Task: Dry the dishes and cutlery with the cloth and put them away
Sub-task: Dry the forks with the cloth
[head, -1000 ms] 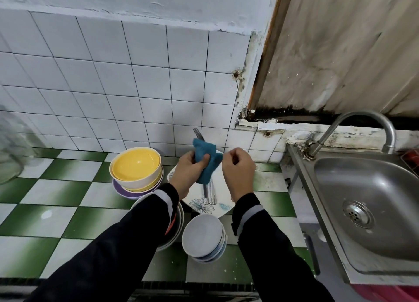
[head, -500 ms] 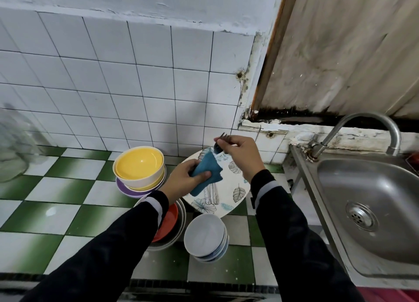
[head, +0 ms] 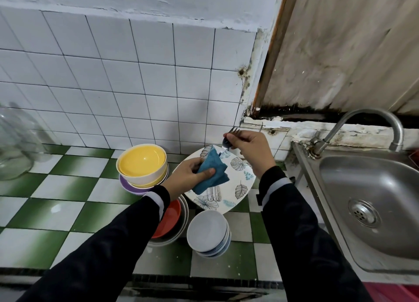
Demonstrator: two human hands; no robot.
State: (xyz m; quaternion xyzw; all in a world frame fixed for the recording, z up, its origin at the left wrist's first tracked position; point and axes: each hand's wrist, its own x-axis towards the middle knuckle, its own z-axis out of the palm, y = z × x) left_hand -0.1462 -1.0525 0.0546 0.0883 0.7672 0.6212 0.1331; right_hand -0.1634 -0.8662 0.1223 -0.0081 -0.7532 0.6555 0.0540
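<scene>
1. two hands in black sleeves are held above a leaf-patterned plate point(head: 241, 181) that sits near the tiled wall.
2. the left hand point(head: 188, 175) grasps a folded blue cloth point(head: 212, 173), thumb across its front and fingers curled behind. the cloth hangs over the left half of the plate.
3. the right hand point(head: 250, 150) is clenched around a fork point(head: 233, 130) near its head, with the tines poking out past the fingertips toward the wall. a shiny stem runs down from this grip and meets the top corner of the cloth. i cannot tell whether a second utensil is held with it.
4. several cutlery handles point(head: 214, 192) lie on the plate, partly under the cloth.
5. left of the plate, a yellow bowl point(head: 141, 162) tops a short stack with a purple dish point(head: 128, 186) at the bottom.
6. nearer the camera, a red bowl point(head: 171, 217) sits nested in larger pale bowls and is partly hidden by the left sleeve. just right of it is a stack of white bowls point(head: 207, 231).
7. everything rests on a green-and-white checked counter point(head: 56, 188). a steel sink point(head: 374, 183) with a curved tap point(head: 371, 118) is on the right, and a clear glass jar point(head: 13, 149) is at the far left.
</scene>
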